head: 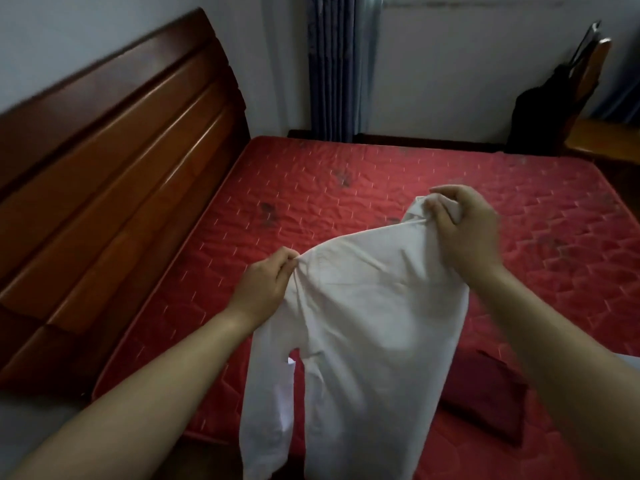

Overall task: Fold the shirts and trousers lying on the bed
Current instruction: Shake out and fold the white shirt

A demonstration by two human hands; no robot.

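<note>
Lower corners of the frame: two bare forearms point(138, 393). At centre, left hand point(266, 282) pinching one shoulder of a white shirt point(363, 306), fingers point(282, 268) curled tight on the cloth; right hand point(464, 230), higher and to the right, gripping the collar end likewise. Shirt lifted clear of the red bed point(311, 188), hanging unfolded toward the bottom edge. Lower right, a dark red bundle point(485, 400), perhaps a garment already folded. Early in this piece, seemingly: not laid flat, no fold made. No trousers in view.
</note>
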